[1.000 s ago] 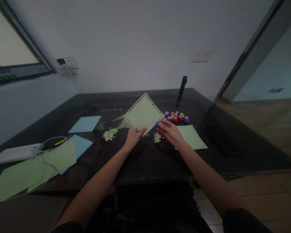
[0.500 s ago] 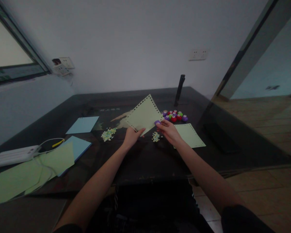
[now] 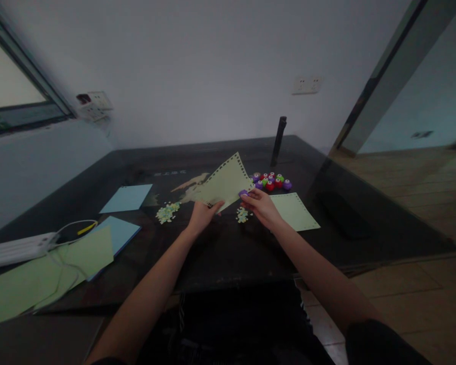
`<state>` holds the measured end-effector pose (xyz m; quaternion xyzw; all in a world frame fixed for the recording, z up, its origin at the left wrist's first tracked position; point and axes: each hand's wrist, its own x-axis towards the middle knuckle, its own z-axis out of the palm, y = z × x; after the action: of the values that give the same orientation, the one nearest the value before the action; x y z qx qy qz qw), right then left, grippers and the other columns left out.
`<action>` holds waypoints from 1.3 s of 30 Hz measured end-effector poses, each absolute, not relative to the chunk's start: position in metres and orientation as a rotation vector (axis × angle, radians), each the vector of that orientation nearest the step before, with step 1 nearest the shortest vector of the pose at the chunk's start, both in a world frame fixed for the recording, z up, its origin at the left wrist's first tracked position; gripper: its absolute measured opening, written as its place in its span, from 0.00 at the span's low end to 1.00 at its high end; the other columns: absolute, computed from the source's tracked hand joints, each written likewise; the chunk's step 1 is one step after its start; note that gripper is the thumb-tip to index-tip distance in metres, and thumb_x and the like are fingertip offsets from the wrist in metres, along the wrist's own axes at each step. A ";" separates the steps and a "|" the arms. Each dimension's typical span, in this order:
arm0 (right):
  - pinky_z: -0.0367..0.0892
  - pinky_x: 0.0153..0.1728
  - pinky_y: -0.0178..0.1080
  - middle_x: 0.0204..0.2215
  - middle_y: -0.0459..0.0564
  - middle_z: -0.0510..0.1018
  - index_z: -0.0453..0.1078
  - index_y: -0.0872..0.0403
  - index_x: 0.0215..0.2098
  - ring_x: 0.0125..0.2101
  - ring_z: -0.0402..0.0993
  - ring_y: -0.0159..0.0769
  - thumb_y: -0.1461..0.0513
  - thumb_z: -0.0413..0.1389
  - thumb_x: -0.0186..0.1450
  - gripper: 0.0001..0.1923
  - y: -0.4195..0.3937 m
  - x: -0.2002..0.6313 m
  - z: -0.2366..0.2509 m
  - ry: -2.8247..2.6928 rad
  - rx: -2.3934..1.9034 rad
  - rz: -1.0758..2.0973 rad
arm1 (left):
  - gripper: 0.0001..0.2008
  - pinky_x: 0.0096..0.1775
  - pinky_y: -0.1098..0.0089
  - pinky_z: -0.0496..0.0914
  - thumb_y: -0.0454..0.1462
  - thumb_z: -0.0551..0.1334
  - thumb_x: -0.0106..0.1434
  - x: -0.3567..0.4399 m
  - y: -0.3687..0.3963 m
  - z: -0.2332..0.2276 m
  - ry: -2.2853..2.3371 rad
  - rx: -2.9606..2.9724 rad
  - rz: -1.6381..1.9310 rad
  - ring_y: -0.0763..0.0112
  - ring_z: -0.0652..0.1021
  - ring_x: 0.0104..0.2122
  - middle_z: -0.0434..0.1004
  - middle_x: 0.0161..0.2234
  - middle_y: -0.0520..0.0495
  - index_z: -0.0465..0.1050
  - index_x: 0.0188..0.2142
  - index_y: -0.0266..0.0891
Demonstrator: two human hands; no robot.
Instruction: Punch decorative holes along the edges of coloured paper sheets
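Note:
My left hand [image 3: 204,215] grips the lower left corner of a pale green sheet of paper [image 3: 228,182], thumb on top. Small punched holes run along several of its edges, and the sheet is tilted above the table. In my right hand [image 3: 262,205] is a small purple craft punch [image 3: 243,193], pinched at the sheet's right edge. Below the hands lies a little heap of paper cutouts [image 3: 242,215]; a larger heap of cutouts [image 3: 167,212] is left of my left hand. Several red, green and purple punches [image 3: 270,186] cluster behind my right hand.
Another pale green sheet [image 3: 296,213] with a punched border lies under my right forearm. Blue sheets [image 3: 127,198], green sheets [image 3: 26,284] and a white power strip [image 3: 19,248] with a cable are on the left. A black upright object [image 3: 278,142] stands at the back; a dark flat object [image 3: 344,215] lies right.
The held sheet has tipped and sunk slightly, its top corner now lower. Both hands stay in nearly the same place, and the punch remains at the sheet's edge. The view has shifted a little.

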<state>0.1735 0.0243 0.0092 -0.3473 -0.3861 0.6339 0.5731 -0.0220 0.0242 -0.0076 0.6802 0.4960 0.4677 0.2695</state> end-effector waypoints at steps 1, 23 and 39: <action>0.69 0.32 0.36 0.27 0.43 0.73 0.69 0.54 0.26 0.27 0.69 0.28 0.61 0.69 0.42 0.16 0.024 0.174 0.009 -0.899 -0.813 1.487 | 0.13 0.38 0.66 0.72 0.41 0.62 0.56 -0.022 0.024 -0.007 1.333 1.850 1.274 0.68 0.77 0.30 0.80 0.35 0.45 0.75 0.37 0.35; 0.62 0.27 0.36 0.24 0.43 0.72 0.70 0.55 0.28 0.22 0.67 0.27 0.58 0.69 0.42 0.18 0.023 0.174 0.011 -0.962 -0.900 1.450 | 0.11 0.26 0.73 0.70 0.39 0.63 0.53 -0.017 0.018 0.002 1.342 1.717 1.212 0.69 0.76 0.25 0.77 0.25 0.47 0.73 0.34 0.34; 0.57 0.25 0.35 0.23 0.43 0.71 0.69 0.55 0.27 0.21 0.63 0.27 0.57 0.68 0.42 0.18 0.023 0.175 0.012 -1.009 -0.922 1.422 | 0.13 0.24 0.73 0.68 0.40 0.62 0.55 -0.017 0.016 0.002 1.337 1.739 1.156 0.74 0.72 0.18 0.76 0.23 0.48 0.73 0.36 0.33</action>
<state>0.1755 0.0226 0.0119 -0.3897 -0.4267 0.6011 0.5520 -0.0171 0.0158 0.0023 0.6632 0.5100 0.4408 0.3252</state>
